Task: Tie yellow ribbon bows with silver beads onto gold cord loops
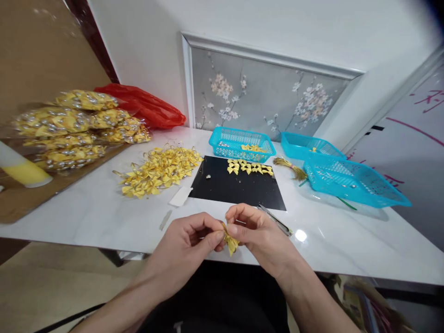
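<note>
Close to the table's front edge, my left hand (199, 238) and my right hand (260, 236) meet over a small yellow ribbon bow (231, 244). Thumb and fingers of my left hand pinch its left side, where a thin gold strand loops up. My right thumb and fingers close on the bow from the other side; part of it is hidden by the fingertips. Just beyond lies a black mat (236, 187), with rows of flat yellow bows (249, 167) and a silver bead (208, 176) on it. Metal tweezers (276, 220) rest beside my right hand.
Left of the mat spreads a pile of yellow bows (161, 171). Bagged bows (69, 125) are stacked farther left, near a red plastic bag (145, 104). Blue baskets (239, 136) stand at the back and right (357, 182), beside a gold tie bundle (293, 169). White paper (181, 196) lies near the mat.
</note>
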The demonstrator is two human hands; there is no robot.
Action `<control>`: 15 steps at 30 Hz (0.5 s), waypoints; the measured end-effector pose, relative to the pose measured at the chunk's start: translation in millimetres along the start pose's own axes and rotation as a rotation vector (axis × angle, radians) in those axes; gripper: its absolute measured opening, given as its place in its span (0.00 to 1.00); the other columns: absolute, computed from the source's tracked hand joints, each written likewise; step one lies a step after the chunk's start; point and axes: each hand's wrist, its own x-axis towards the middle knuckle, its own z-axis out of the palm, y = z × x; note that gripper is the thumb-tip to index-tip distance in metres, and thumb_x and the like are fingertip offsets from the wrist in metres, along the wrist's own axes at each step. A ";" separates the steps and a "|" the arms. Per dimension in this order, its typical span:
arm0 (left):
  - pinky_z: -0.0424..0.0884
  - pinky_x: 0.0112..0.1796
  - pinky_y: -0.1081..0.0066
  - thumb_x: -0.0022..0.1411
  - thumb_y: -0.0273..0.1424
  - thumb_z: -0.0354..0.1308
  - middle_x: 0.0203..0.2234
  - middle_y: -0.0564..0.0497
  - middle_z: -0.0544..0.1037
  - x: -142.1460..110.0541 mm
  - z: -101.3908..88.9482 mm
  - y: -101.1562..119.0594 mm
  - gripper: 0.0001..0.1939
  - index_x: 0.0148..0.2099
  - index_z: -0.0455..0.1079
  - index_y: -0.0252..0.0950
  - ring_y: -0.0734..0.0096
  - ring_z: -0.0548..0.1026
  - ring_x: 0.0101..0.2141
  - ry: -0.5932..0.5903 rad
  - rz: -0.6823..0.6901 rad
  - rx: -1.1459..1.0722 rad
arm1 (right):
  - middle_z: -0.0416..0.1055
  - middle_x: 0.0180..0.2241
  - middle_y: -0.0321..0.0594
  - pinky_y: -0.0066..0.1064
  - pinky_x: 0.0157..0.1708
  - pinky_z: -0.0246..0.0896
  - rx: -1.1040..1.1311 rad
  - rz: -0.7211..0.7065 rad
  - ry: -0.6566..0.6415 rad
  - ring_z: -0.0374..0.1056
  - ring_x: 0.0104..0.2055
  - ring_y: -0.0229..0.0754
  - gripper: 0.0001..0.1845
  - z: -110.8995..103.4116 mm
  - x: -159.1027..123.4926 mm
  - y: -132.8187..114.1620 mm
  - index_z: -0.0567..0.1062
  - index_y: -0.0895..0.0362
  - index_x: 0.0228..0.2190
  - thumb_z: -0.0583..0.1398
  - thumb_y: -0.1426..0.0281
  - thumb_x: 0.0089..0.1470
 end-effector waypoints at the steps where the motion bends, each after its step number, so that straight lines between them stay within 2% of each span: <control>1: 0.72 0.33 0.75 0.59 0.30 0.61 0.24 0.52 0.79 0.8 0.2 -1.3 0.06 0.29 0.74 0.36 0.71 0.76 0.28 0.002 -0.004 -0.018 | 0.67 0.25 0.32 0.26 0.27 0.50 -0.023 -0.003 0.004 0.60 0.27 0.32 0.11 -1.2 1.6 -1.4 0.76 0.56 0.29 0.70 0.65 0.45; 5: 0.72 0.32 0.76 0.58 0.29 0.62 0.24 0.54 0.78 4.6 0.3 -7.7 0.05 0.29 0.75 0.36 0.73 0.75 0.28 0.023 -0.009 -0.053 | 0.68 0.22 0.32 0.26 0.26 0.49 -0.094 0.004 0.024 0.58 0.24 0.31 0.13 -5.6 8.9 -2.9 0.76 0.58 0.26 0.69 0.62 0.46; 12: 0.72 0.32 0.77 0.59 0.29 0.62 0.24 0.54 0.78 5.4 -1.2 -13.5 0.05 0.29 0.76 0.36 0.74 0.75 0.28 0.014 -0.021 -0.093 | 0.73 0.24 0.38 0.31 0.30 0.57 -0.163 0.063 -0.041 0.66 0.26 0.37 0.13 -12.8 17.0 -1.2 0.81 0.58 0.29 0.70 0.61 0.45; 15: 0.72 0.32 0.75 0.58 0.29 0.63 0.24 0.53 0.78 5.1 -0.6 -16.1 0.05 0.29 0.76 0.36 0.73 0.74 0.28 0.033 -0.038 -0.148 | 0.76 0.28 0.39 0.32 0.34 0.60 -0.201 0.045 -0.072 0.68 0.30 0.39 0.12 -13.9 16.7 -5.8 0.82 0.56 0.32 0.69 0.63 0.45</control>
